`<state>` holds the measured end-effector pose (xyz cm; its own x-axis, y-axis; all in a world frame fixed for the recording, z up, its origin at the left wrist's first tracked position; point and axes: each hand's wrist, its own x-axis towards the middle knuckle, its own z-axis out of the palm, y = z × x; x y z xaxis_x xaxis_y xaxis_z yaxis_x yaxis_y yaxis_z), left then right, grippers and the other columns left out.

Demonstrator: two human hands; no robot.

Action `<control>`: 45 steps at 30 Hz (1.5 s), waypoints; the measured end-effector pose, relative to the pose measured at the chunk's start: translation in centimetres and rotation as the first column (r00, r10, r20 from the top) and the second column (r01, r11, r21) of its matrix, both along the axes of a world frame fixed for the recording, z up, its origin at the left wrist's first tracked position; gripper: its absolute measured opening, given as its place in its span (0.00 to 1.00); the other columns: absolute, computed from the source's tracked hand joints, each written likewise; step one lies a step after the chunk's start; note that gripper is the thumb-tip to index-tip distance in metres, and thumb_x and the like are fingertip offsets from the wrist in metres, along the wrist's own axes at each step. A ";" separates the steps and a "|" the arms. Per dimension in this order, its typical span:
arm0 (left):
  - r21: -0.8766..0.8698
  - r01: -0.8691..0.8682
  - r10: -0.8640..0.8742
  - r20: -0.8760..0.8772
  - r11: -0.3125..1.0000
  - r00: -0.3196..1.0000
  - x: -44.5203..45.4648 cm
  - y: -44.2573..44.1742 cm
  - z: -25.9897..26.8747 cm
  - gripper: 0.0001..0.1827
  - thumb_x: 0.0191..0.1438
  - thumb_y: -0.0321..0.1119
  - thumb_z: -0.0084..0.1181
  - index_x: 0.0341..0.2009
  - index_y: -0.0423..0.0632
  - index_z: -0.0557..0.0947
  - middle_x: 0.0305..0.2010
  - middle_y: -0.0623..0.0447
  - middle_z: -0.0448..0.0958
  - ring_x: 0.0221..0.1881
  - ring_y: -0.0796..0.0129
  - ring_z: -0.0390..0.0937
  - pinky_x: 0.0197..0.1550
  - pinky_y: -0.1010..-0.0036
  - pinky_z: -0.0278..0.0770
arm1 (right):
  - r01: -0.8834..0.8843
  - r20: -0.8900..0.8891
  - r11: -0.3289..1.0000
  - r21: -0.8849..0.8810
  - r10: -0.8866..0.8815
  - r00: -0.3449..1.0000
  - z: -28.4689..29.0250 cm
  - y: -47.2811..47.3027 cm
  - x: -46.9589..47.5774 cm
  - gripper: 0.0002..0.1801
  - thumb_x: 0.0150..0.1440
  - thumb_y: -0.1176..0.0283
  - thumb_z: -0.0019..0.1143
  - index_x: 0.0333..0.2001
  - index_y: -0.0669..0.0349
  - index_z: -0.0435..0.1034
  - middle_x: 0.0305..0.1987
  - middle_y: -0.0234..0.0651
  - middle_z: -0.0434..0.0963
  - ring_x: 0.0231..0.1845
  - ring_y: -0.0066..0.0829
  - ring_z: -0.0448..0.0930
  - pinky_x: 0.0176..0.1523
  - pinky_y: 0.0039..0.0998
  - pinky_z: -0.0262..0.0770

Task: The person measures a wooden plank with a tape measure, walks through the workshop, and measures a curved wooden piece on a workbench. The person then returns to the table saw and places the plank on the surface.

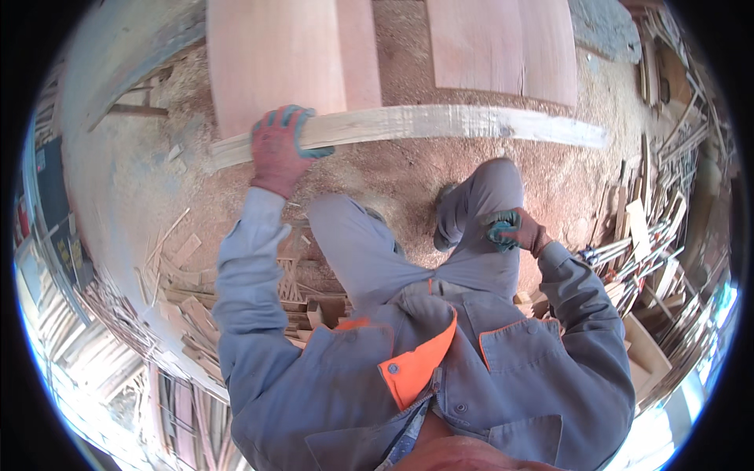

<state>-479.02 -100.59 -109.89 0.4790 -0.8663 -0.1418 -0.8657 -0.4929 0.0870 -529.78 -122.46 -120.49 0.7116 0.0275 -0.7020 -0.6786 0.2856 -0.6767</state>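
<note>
My left hand (283, 144), in a red work glove with blue-grey fingers, grips a long pale wooden board (406, 123) near its left end. The board lies crosswise in front of me, beside the near ends of two wide pinkish wood panels (277, 59) (500, 47). My right hand (509, 229), gloved alike, rests over my thigh with its fingers curled. Whether it holds something small cannot be told, as the glove's colours hide it.
Sawdust covers the floor (412, 182). Piled offcuts and sticks (639, 235) lie at the right, with more wood scraps (188, 306) at the lower left. A grey slab (607, 29) stands at the upper right.
</note>
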 end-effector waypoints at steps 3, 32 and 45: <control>0.052 -0.051 0.052 -0.027 0.997 0.998 -0.2 0.7 3.4 0.45 0.31 0.64 0.79 0.56 0.65 0.83 0.60 0.56 0.76 0.63 0.56 0.72 0.67 0.54 0.66 | -0.099 -0.185 0.973 -0.211 0.060 0.981 4.0 0.9 0.8 0.18 0.52 0.70 0.71 0.47 0.66 0.82 0.41 0.41 0.88 0.43 0.29 0.87 0.49 0.33 0.83; 0.386 -0.829 0.813 -0.568 0.404 0.131 0.4 44.2 62.1 0.39 0.38 0.58 0.80 0.47 0.42 0.87 0.44 0.38 0.85 0.46 0.47 0.85 0.48 0.55 0.80 | -0.596 -0.436 0.755 -0.273 0.455 0.776 53.8 15.4 30.2 0.19 0.61 0.51 0.64 0.36 0.56 0.86 0.36 0.36 0.88 0.36 0.28 0.88 0.46 0.32 0.83; 0.312 -0.950 0.807 -0.561 0.000 -0.184 28.3 68.7 70.1 0.41 0.39 0.67 0.77 0.48 0.46 0.88 0.43 0.42 0.87 0.46 0.48 0.85 0.49 0.56 0.79 | -0.786 -0.292 0.450 -0.423 0.754 0.589 57.3 32.3 72.3 0.13 0.62 0.55 0.55 0.43 0.43 0.83 0.41 0.36 0.86 0.46 0.37 0.87 0.50 0.38 0.82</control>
